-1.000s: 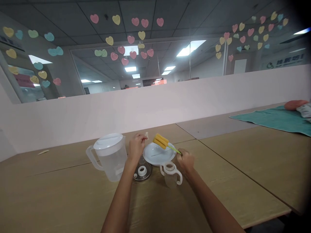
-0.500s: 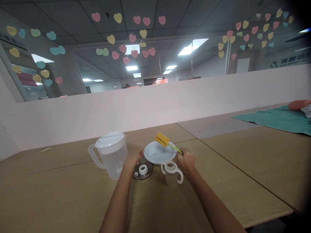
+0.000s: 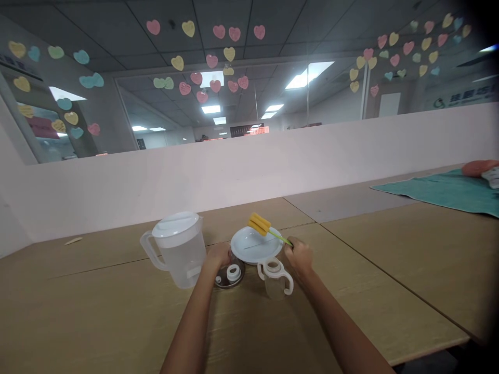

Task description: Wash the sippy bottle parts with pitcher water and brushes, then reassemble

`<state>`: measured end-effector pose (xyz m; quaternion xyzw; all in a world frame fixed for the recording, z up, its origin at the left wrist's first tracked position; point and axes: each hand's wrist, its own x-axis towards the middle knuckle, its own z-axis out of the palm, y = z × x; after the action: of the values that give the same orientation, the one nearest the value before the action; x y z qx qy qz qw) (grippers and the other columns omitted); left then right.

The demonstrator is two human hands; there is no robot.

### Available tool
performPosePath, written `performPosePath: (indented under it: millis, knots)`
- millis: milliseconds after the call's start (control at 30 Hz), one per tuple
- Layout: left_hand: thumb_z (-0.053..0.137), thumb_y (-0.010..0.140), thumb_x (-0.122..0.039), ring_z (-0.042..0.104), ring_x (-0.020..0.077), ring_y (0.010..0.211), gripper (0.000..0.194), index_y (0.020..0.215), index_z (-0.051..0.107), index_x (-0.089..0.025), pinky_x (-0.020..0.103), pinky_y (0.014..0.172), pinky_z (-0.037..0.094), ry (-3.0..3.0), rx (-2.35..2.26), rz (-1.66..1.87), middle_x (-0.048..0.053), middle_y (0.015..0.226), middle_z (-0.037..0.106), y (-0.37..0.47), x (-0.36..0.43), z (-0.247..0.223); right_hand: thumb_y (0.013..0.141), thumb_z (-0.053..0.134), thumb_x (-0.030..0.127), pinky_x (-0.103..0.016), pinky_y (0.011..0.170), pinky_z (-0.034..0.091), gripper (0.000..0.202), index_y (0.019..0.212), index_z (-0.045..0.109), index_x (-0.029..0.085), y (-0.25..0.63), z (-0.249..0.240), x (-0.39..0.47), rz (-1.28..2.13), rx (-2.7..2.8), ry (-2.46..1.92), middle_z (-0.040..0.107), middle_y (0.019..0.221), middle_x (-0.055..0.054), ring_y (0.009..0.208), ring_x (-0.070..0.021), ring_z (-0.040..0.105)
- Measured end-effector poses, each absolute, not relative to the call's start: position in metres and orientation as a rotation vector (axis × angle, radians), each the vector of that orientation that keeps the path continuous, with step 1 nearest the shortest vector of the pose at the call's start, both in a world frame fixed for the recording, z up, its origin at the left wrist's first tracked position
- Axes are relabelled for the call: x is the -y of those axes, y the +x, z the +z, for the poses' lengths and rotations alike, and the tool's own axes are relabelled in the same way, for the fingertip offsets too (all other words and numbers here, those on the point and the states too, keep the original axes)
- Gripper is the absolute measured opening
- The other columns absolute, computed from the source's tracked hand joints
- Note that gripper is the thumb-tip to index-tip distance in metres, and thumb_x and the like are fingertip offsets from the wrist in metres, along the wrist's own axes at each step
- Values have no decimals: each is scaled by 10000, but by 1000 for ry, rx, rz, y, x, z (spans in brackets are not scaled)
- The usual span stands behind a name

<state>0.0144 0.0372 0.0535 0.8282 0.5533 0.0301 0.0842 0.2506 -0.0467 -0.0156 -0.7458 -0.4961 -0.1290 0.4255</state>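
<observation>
Nearest you on the wooden tabletop [image 3: 241, 332], a clear bottle with a white two-handled collar [image 3: 275, 283] stands upright, its round mouth uncapped; you cannot tell whether anything is inside. Just to its left sits a round, shiny metal tray [image 3: 226, 283], holding a white plastic ring [image 3: 234, 272] and a small white piece [image 3: 218, 279].

Your left hand [image 3: 219, 254] is at the tray's far left side, fingers curled and largely hidden, so whether it grips anything cannot be told. Your right hand [image 3: 299, 257] is closed firmly round the green handle of a yellow sponge-headed brush [image 3: 260, 223], whose head is over the far part of a shallow white bowl [image 3: 253, 255]. In that bowl shows a thin, straight strip, too faint to identify.

Left of your left hand stands a translucent plastic pitcher with a white lid [image 3: 182, 257], lid on; its fill is unclear. Farther off, a pale flat sliver [image 3: 73, 241] lies at left, and a teal cloth [image 3: 448, 191] spreads at far right.
</observation>
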Motion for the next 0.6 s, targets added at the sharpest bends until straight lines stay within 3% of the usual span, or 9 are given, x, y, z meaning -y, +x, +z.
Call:
performPosePath:
  millis: [133, 267, 433, 600]
  knots:
    - [584, 531, -94, 581, 158, 487, 92, 549, 643, -163, 241, 521, 461, 2413, -1612, -78, 28, 498, 623, 17, -37, 52, 738, 436, 178, -262, 524, 137, 198, 669, 619, 154, 250, -14, 47, -317, 1242, -1870, 594, 658, -27, 529, -84, 351]
    - [631, 543, -174, 573, 150, 474, 26, 531, 613, -160, 238, 506, 464, 2387, -1595, -146, 21, 481, 606, 23, -33, 53, 740, 434, 177, -263, 526, 133, 193, 662, 609, 157, 250, -14, 47, -318, 1251, -1875, 603, 663, -29, 545, -91, 364]
    - [685, 424, -76, 601, 173, 524, 140, 461, 572, -148, 247, 529, 478, 2368, -1612, -186, 31, 487, 610, 26, -33, 51, 738, 434, 181, -266, 525, 130, 195, 643, 602, 152, 251, -16, 46, -314, 1249, -1876, 596, 651, -31, 534, -89, 347]
    - [639, 528, -124, 587, 132, 505, 64, 583, 637, -157, 206, 490, 466, 2321, -1570, -151, 19, 541, 636, 13, -37, 60, 729, 437, 180, -266, 523, 130, 186, 636, 595, 151, 252, -19, 45, -337, 1247, -1853, 581, 634, -24, 527, -87, 328]
